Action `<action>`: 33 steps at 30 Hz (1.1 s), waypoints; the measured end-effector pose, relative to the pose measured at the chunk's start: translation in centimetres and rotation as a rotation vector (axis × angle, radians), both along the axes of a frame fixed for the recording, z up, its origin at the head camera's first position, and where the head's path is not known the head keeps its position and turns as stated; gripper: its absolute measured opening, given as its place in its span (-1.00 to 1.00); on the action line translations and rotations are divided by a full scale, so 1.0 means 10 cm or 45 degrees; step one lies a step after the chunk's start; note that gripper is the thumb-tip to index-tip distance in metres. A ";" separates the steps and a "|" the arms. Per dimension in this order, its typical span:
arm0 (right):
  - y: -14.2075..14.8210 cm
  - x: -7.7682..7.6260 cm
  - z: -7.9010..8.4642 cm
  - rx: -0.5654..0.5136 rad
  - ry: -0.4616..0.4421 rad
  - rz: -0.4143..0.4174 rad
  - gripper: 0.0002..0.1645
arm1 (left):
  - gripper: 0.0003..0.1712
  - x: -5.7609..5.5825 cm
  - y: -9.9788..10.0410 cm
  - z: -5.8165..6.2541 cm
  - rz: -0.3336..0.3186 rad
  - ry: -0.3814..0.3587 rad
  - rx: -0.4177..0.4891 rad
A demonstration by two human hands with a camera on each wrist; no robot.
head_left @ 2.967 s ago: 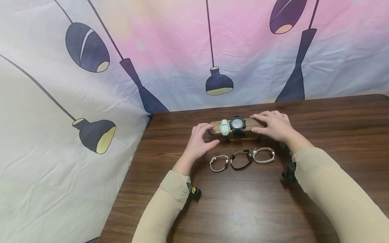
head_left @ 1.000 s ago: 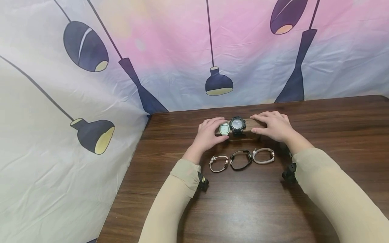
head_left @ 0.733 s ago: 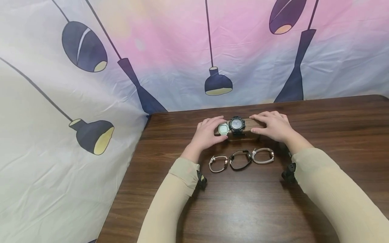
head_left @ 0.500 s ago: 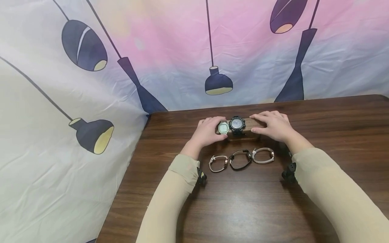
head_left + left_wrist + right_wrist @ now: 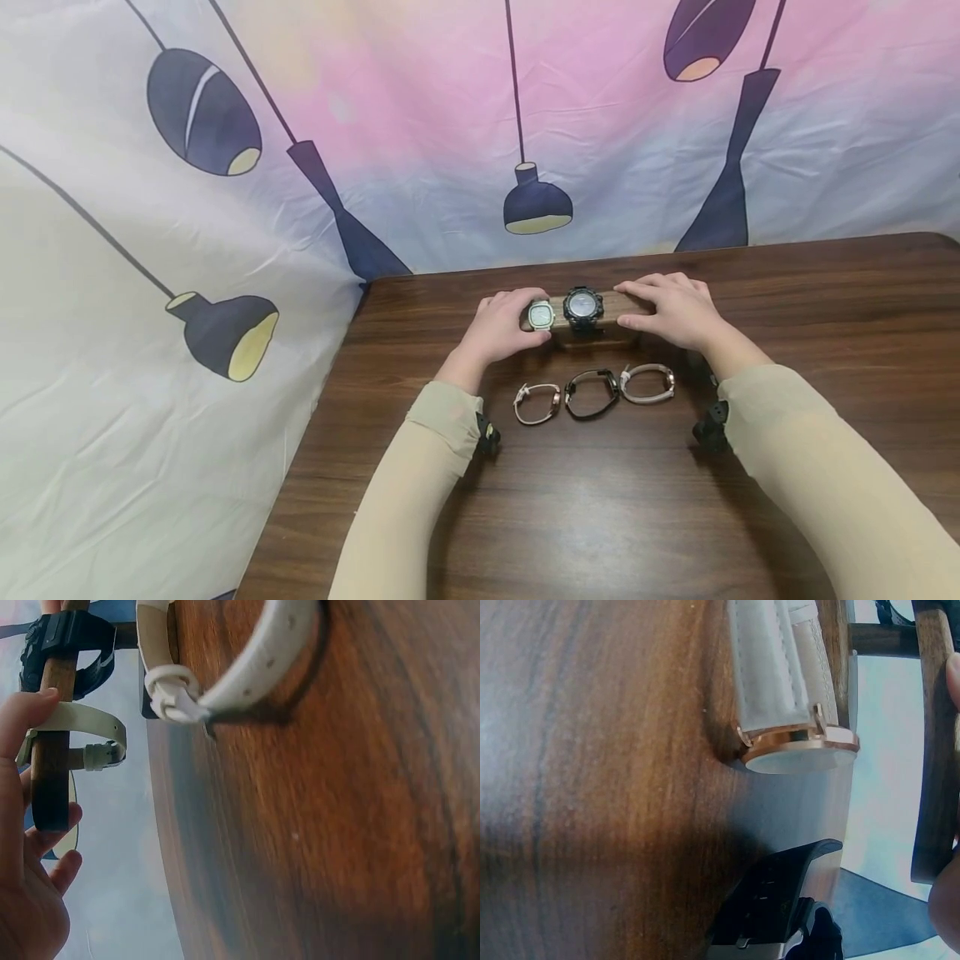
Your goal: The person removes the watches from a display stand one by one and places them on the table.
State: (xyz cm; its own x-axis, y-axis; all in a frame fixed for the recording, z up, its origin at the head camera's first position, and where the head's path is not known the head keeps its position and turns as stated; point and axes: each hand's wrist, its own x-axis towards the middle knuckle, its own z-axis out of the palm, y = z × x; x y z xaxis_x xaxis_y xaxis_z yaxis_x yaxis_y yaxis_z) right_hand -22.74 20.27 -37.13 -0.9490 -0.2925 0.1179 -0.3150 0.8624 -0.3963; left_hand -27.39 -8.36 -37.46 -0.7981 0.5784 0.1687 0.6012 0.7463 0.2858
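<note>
A wooden watch stand (image 5: 612, 307) with a raised horizontal bar stands near the table's back edge. My left hand (image 5: 498, 327) pinches a pale green watch (image 5: 541, 315) near the bar's left end, its thumb on the strap in the left wrist view. Right of it on the bar sits a chunky black watch (image 5: 583, 307). My right hand (image 5: 677, 312) holds the bar's right end between thumb and fingers. In front of the stand lie a white-strapped watch (image 5: 527, 418), a black-banded watch (image 5: 592, 416) and another white-strapped watch with a rose-gold case (image 5: 801, 742).
Beside my right wrist lies another black-strapped watch (image 5: 769, 900), mostly hidden by the arm in the head view. A dark wood table (image 5: 600, 517) carries everything. A cloth backdrop (image 5: 420, 125) printed with lamps hangs behind and at the left.
My left hand moved right, from the stand's left end to the pale green watch, and took hold of it. Hand and watch then slid left along the bar, away from the black watch.
</note>
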 end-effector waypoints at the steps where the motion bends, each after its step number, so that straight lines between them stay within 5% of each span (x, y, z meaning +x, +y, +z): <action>1: 0.00 0.00 0.00 -0.002 -0.002 0.001 -0.23 | -0.39 0.00 -0.01 0.00 0.002 -0.003 0.004; 16: -0.02 0.01 0.01 -0.008 -0.012 0.005 -0.21 | -0.43 0.02 -0.06 0.02 0.016 -0.017 0.047; 26: 0.01 0.02 0.02 0.003 0.005 -0.004 -0.22 | -0.30 0.00 -0.01 -0.13 0.039 -0.369 0.409; 33: 0.00 0.02 0.01 -0.004 0.008 -0.001 -0.22 | -0.32 0.00 -0.02 -0.21 0.056 -0.410 0.576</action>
State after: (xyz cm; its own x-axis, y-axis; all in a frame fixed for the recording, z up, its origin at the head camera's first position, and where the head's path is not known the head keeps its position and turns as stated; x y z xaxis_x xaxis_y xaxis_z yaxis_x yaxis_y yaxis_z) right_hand -22.55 20.24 -36.99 -0.9485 -0.2913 0.1248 -0.3168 0.8613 -0.3973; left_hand -27.36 -8.52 -39.54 -0.8722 0.4698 0.1363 0.4018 0.5290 0.7475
